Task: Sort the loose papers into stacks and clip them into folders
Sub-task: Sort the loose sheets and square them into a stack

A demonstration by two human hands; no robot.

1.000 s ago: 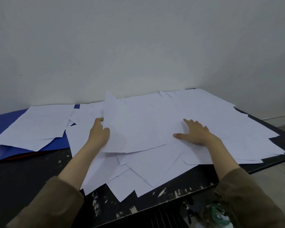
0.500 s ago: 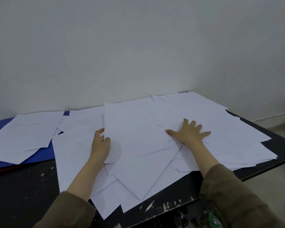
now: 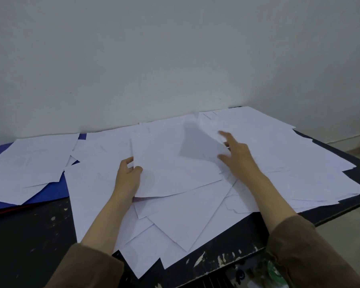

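Two hands on papers (image 3: 191,221), mid-frame: left hand (image 3: 127,179) still pinches sheet (image 3: 175,173); right hand (image 3: 238,157), flat 0.5 s ago, now lifted, fingers spread, blurred. Folder (image 3: 50,194) left.

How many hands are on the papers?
2. The left hand pinches the edge of a sheet in the middle of the pile; the right hand is over the papers just to its right, blurred.
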